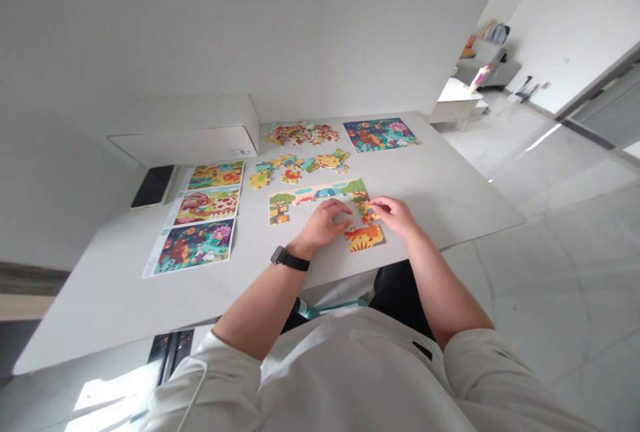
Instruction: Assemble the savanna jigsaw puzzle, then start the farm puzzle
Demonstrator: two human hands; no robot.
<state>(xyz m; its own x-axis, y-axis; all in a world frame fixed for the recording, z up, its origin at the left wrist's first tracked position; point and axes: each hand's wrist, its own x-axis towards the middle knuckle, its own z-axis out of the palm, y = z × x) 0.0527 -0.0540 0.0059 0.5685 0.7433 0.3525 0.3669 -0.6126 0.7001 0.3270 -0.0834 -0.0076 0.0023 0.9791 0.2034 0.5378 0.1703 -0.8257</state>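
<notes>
A partly built jigsaw puzzle (320, 193) lies on the white table (440, 179) in front of me, with its top strip joined and an orange and yellow corner section (365, 237) lower right. My left hand (324, 222), with a dark watch on the wrist, rests fingers down on the table inside the puzzle's open middle. My right hand (395, 213) pinches a small puzzle piece (371, 217) at the puzzle's right side, just above the orange section.
Loose puzzle pieces (300, 169) lie behind the puzzle, and a second heap (301, 133) sits farther back. A finished dark blue puzzle (380, 134) is at the back right. A picture sheet (203, 215), a white box (185, 131) and a dark phone (153, 186) are on the left.
</notes>
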